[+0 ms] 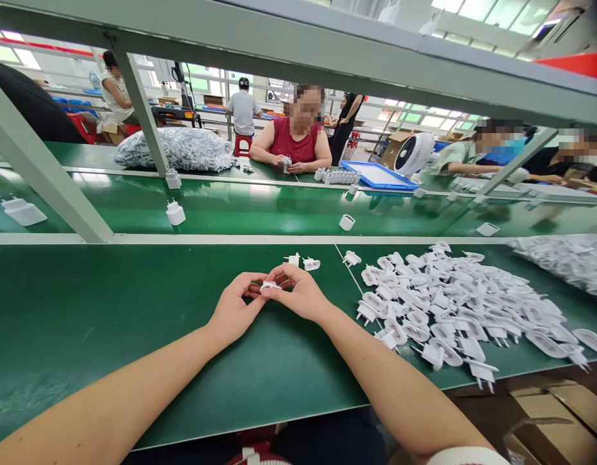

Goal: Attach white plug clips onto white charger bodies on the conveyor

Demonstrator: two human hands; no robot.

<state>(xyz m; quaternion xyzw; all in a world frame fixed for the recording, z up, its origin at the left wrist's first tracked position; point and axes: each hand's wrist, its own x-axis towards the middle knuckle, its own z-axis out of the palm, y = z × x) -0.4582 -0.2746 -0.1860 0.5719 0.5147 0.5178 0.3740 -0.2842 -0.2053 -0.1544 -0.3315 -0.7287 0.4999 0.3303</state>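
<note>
Above the green work surface (pixel 109 310), my left hand (pixel 235 307) and my right hand (pixel 298 294) meet fingertip to fingertip. Between them they pinch a small white plug cover (pixel 269 285); the fingers hide part of it. Just beyond my hands lie two loose plug covers, one on its side (pixel 311 264) and one with its pins up (pixel 293 259). A wide heap of similar white plug covers (pixel 444 303) with metal pins spreads to the right of my right forearm.
Behind a pale rail (pixel 240 239), white plug adapters (pixel 175 213) stand on a green belt (pixel 260 213). Slanted metal posts (pixel 51 161) and an overhead beam (pixel 298 45) frame the view. A clear bag of parts (pixel 570 261) lies right; cardboard (pixel 560 413) sits below. A co-worker (pixel 298 139) sits opposite.
</note>
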